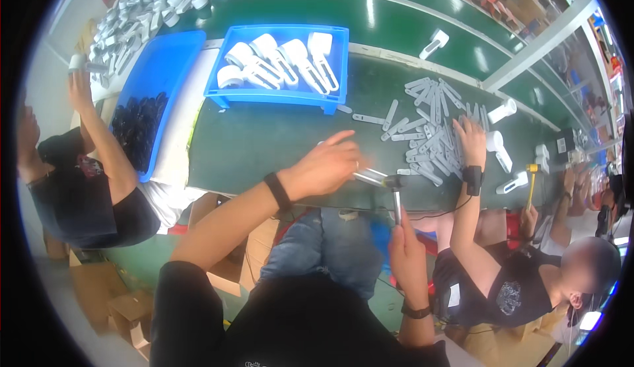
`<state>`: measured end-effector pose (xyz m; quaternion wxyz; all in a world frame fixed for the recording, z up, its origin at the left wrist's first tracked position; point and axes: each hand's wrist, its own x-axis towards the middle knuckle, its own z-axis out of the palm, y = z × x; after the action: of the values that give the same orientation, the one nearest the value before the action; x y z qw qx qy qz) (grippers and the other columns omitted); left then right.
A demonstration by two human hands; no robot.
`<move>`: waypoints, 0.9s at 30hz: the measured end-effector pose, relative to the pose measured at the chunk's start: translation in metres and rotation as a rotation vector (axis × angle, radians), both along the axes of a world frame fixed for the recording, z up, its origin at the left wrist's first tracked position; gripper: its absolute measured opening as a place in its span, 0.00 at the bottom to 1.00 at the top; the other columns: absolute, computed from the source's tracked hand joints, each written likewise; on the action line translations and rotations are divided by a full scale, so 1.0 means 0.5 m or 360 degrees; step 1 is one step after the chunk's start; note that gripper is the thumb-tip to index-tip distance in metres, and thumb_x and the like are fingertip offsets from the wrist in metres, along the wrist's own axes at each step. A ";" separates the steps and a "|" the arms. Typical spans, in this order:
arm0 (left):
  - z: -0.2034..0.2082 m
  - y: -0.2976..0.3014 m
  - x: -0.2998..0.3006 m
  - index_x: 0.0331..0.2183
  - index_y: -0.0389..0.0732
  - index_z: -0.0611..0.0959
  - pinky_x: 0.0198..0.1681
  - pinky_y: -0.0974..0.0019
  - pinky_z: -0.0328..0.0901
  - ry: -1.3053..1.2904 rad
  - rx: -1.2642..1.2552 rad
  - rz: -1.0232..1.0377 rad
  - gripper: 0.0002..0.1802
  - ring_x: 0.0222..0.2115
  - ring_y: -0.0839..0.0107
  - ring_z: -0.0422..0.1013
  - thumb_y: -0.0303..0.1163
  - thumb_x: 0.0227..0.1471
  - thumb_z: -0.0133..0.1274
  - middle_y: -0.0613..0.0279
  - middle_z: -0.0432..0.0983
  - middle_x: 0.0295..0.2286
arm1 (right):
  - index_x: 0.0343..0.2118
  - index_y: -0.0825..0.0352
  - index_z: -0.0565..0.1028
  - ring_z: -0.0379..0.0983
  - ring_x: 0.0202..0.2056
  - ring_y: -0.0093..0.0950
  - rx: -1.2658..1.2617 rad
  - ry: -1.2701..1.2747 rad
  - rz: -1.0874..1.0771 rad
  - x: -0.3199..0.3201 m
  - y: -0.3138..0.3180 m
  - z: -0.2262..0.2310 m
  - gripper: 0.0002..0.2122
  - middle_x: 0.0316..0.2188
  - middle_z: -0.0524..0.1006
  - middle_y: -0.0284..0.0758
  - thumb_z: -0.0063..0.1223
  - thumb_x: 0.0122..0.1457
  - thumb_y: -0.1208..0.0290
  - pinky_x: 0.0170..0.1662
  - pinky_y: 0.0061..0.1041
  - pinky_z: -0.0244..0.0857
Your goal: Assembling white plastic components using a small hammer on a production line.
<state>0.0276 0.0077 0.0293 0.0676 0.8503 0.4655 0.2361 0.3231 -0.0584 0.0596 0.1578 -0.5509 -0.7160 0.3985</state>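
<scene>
My left hand (327,169) is closed on a long grey-white plastic handle part (371,177) at the near edge of the green table. Its far end lies hidden under my palm and fingers. From the lower right, my right hand (407,255) grips the shaft of a hammer (397,202). The dark hammer head (394,182) is over the free end of the handle part; whether the two touch I cannot tell. A pile of loose grey plastic strips (432,132) lies to the right, beyond the hammer.
A blue bin (277,96) holds several white handled pieces. Left of it, a longer blue tray (181,56) contains black parts. Co-workers sit on both sides; one's hand (470,142) reaches into the strips, the other holds a yellow hammer (532,179). White pieces (503,110) lie nearby.
</scene>
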 end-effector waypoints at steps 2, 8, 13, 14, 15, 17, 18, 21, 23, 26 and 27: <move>0.030 0.020 0.011 0.42 0.47 0.91 0.71 0.52 0.59 0.0121 0.0011 -0.0201 0.14 0.49 0.62 0.73 0.28 0.52 0.61 0.66 0.83 0.39 | 0.75 0.62 0.58 0.67 0.19 0.24 -0.0159 0.0179 -0.0155 0.015 -0.001 0.006 0.26 0.18 0.69 0.33 0.39 0.77 0.65 0.24 0.29 0.60; 0.017 0.016 0.010 0.40 0.46 0.91 0.68 0.51 0.61 -0.0003 0.0029 -0.0350 0.14 0.55 0.56 0.70 0.29 0.50 0.59 0.63 0.81 0.49 | 0.77 0.62 0.55 0.62 0.19 0.16 -0.0483 0.0782 -0.0465 0.019 -0.013 0.029 0.27 0.22 0.68 0.25 0.37 0.77 0.65 0.23 0.21 0.56; -0.019 -0.104 0.033 0.52 0.48 0.88 0.60 0.51 0.68 -0.0326 0.0072 0.0393 0.21 0.54 0.51 0.73 0.34 0.55 0.65 0.54 0.77 0.57 | 0.77 0.63 0.53 0.65 0.19 0.21 -0.0105 0.0314 -0.0076 -0.012 -0.016 0.045 0.28 0.21 0.69 0.31 0.37 0.77 0.65 0.24 0.26 0.59; -0.024 -0.118 0.040 0.53 0.48 0.88 0.58 0.51 0.71 -0.0396 0.0021 0.0519 0.21 0.52 0.50 0.75 0.34 0.56 0.66 0.53 0.77 0.57 | 0.77 0.63 0.53 0.65 0.19 0.21 -0.0109 0.0309 -0.0061 -0.016 -0.011 0.036 0.28 0.21 0.69 0.31 0.37 0.77 0.65 0.24 0.26 0.59; -0.060 -0.109 0.046 0.53 0.48 0.87 0.52 0.54 0.74 -0.0468 0.0097 0.0479 0.20 0.46 0.52 0.78 0.32 0.57 0.65 0.53 0.81 0.52 | 0.77 0.64 0.53 0.66 0.19 0.24 -0.0011 0.0232 -0.0043 -0.021 -0.004 0.019 0.28 0.20 0.69 0.35 0.38 0.77 0.65 0.24 0.29 0.60; -0.073 -0.097 0.034 0.52 0.48 0.87 0.50 0.55 0.74 -0.0466 0.0145 0.0492 0.20 0.44 0.53 0.78 0.30 0.57 0.64 0.54 0.82 0.49 | 0.76 0.65 0.53 0.67 0.19 0.27 0.0081 0.0152 -0.0016 -0.033 0.007 0.009 0.28 0.20 0.69 0.38 0.39 0.77 0.65 0.25 0.32 0.60; -0.078 -0.092 0.028 0.52 0.47 0.87 0.47 0.55 0.74 -0.0458 0.0197 0.0492 0.19 0.41 0.54 0.79 0.29 0.58 0.63 0.55 0.83 0.45 | 0.76 0.65 0.53 0.67 0.19 0.29 0.0062 0.0104 -0.0035 -0.040 0.012 0.012 0.28 0.19 0.69 0.40 0.40 0.77 0.66 0.25 0.33 0.60; -0.080 -0.084 0.024 0.51 0.46 0.87 0.46 0.54 0.73 -0.0496 0.0249 0.0429 0.19 0.40 0.54 0.79 0.26 0.58 0.62 0.56 0.84 0.42 | 0.76 0.66 0.53 0.69 0.19 0.33 0.0081 0.0006 -0.0057 -0.058 0.016 0.038 0.28 0.19 0.70 0.42 0.41 0.76 0.68 0.25 0.34 0.60; -0.072 -0.088 0.025 0.51 0.45 0.87 0.47 0.55 0.73 -0.0510 0.0224 0.0430 0.19 0.39 0.54 0.79 0.25 0.58 0.61 0.56 0.84 0.42 | 0.76 0.66 0.53 0.70 0.19 0.34 0.0114 -0.0042 -0.0058 -0.069 0.010 0.053 0.29 0.18 0.70 0.43 0.41 0.76 0.68 0.25 0.35 0.61; -0.070 -0.087 0.030 0.51 0.44 0.87 0.47 0.55 0.73 -0.0533 0.0224 0.0420 0.19 0.39 0.54 0.78 0.24 0.58 0.61 0.56 0.83 0.42 | 0.76 0.66 0.54 0.71 0.19 0.38 0.0395 0.0110 -0.0108 -0.080 0.012 0.030 0.28 0.19 0.72 0.45 0.42 0.75 0.69 0.25 0.36 0.61; -0.069 -0.083 0.034 0.51 0.44 0.87 0.47 0.55 0.73 -0.0543 0.0244 0.0409 0.19 0.39 0.54 0.78 0.24 0.58 0.60 0.56 0.83 0.42 | 0.75 0.66 0.55 0.71 0.19 0.39 0.0487 -0.0031 -0.0004 -0.078 0.024 -0.022 0.28 0.19 0.72 0.45 0.43 0.75 0.70 0.25 0.37 0.62</move>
<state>0.0449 -0.0339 -0.0050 0.0500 0.7345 0.5324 0.4178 0.2840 -0.0464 0.0484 0.2336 -0.5251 -0.7692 0.2792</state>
